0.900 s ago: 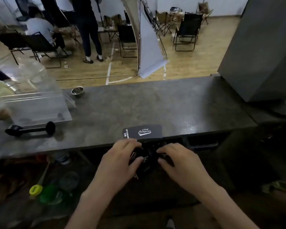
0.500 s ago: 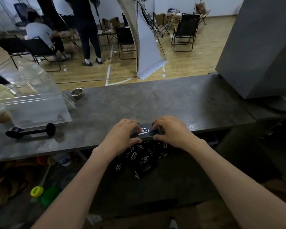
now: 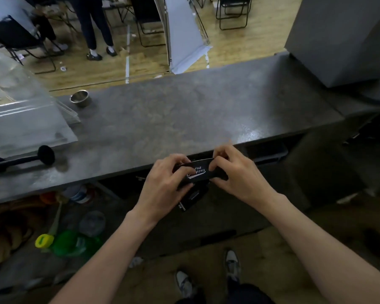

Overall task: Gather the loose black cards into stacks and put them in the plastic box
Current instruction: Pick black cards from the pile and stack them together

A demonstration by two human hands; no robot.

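Progress was judged partial. One stack of black cards was held just past the near edge of the surface. A few loose cards were noted below that edge, not yet gathered. The clear plastic box was recorded at the far left of the surface; no black cards could be made out in it. The grip of the left hand was closed, with fingers curled round the stack's left end. The grip of the right hand was closed likewise, pinching the right end.
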